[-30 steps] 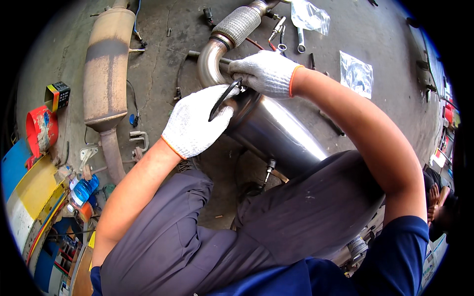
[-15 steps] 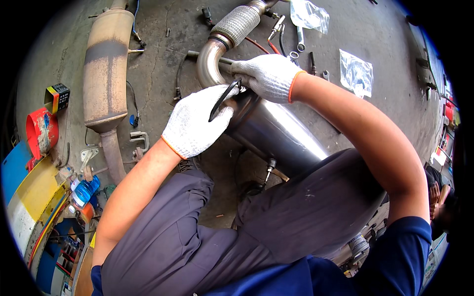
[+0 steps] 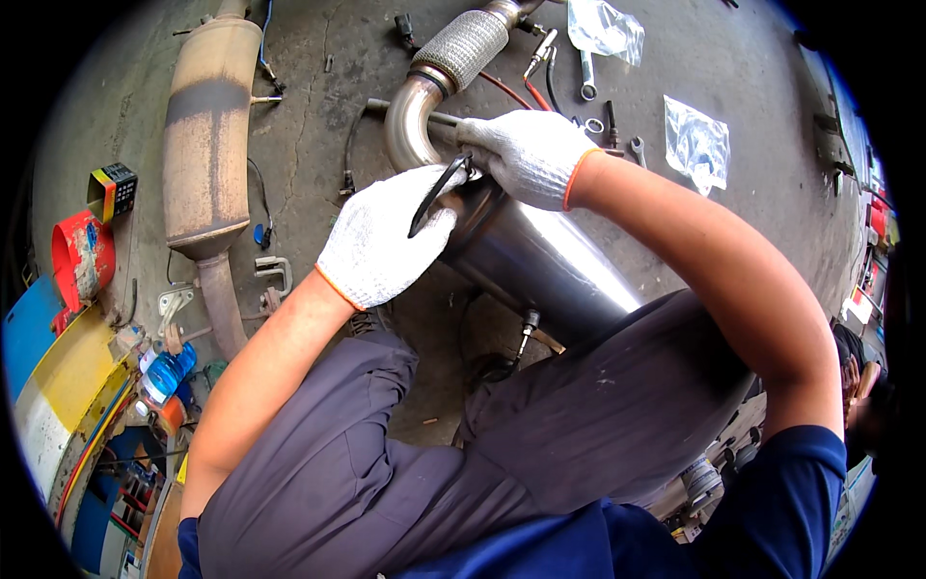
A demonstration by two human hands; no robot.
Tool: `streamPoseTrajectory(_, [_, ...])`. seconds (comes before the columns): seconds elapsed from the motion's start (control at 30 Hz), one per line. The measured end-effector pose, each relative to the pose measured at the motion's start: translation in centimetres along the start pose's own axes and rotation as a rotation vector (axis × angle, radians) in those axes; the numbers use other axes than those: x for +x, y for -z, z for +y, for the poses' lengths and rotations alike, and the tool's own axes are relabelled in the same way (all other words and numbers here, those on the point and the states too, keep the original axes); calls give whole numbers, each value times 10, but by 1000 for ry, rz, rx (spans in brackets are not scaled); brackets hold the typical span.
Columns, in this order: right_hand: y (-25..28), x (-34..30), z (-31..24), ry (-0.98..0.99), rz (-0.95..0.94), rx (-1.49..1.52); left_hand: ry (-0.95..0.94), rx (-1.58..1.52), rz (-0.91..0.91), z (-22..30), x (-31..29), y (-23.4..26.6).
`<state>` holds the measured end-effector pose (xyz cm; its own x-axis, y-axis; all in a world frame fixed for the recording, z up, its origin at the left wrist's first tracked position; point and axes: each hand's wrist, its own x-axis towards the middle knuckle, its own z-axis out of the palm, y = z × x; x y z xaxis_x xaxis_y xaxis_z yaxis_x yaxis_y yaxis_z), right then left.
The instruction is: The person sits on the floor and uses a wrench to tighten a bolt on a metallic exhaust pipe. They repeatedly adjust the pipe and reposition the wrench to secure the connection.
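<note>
Both hands wear white knitted gloves with orange cuffs. My left hand [image 3: 381,236] is closed at the top of a shiny metal exhaust canister [image 3: 555,261], and a black cable [image 3: 431,200] loops across its thumb and fingers. My right hand [image 3: 531,154] is closed beside it, at the end of a grey metal bar [image 3: 444,119] that passes behind the bent exhaust pipe [image 3: 410,121]. The fitting between the fingertips is mostly hidden. The canister leans against my right leg, and a sensor [image 3: 529,323] sticks out of its side.
An older, rusty exhaust canister [image 3: 207,145] lies on the left. Beyond my right hand are a wrench [image 3: 587,75], clear plastic bags [image 3: 696,143] and red-and-black cables. Far left are a red container [image 3: 82,261], a small box [image 3: 113,191] and a blue bottle [image 3: 167,374].
My right hand and forearm have shifted slightly to the right and down, uncovering more of a ring spanner end behind the wrist. The left hand stays in place.
</note>
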<state>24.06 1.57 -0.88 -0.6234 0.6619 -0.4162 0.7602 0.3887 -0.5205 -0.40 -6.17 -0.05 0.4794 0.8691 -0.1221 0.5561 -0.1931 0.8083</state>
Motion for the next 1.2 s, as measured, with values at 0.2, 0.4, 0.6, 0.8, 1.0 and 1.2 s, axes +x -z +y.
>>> streamPoseTrajectory(0.2, [-2,-3,-1,-22,19,-5,-25,17,11,-3,-1,-2])
streamPoseTrajectory(0.4, [0,-4,-4,-31,10,-1,-9,-8,-2,-1,0,-1])
streamPoseTrajectory(0.6, [-2,-4,-2,-27,28,-10,-6,7,-2,0,1,0])
streamPoseTrajectory(0.8, [-5,-4,-4,-46,23,-13,14,-4,-8,0,-2,0])
streamPoseTrajectory(1.0, [0,-1,15,-32,25,-7,43,-21,-62,11,5,14])
streamPoseTrajectory(1.2, [63,-33,31,-38,-6,-53,363,-860,-306,-17,43,45])
